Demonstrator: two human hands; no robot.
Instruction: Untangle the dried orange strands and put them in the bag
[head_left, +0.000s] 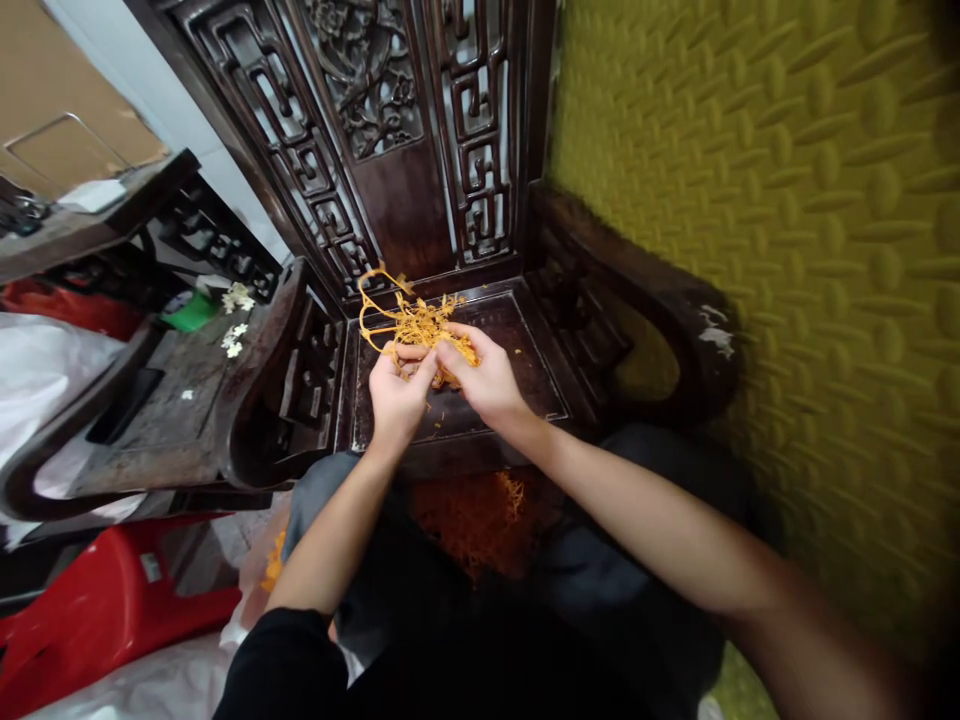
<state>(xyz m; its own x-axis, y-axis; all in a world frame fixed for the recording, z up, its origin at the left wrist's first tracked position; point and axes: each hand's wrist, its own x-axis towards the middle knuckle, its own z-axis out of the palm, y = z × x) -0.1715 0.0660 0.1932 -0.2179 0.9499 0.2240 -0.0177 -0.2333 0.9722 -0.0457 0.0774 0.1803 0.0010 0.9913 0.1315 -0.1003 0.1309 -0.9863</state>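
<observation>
A bunch of thin yellow-orange strands (424, 322), which looks like plastic, is held above the seat of a dark carved wooden chair (517, 350). Longer loops of it stick out to the left. My left hand (399, 392) pinches the near side of the bunch, thumb against fingers. Close beside it, my right hand (484, 378) grips the right part, and the two thumbs nearly meet. The fingertips partly hide what lies between them. A few small orange bits are scattered on the seat around my hands.
More orange strands (514, 495) lie in a reddish heap below the seat, between my knees. To the left stand a wooden side table (176, 425) with a green tape roll (189, 310), and a red plastic stool (112, 610). A yellow-green textured wall (787, 200) rises at the right.
</observation>
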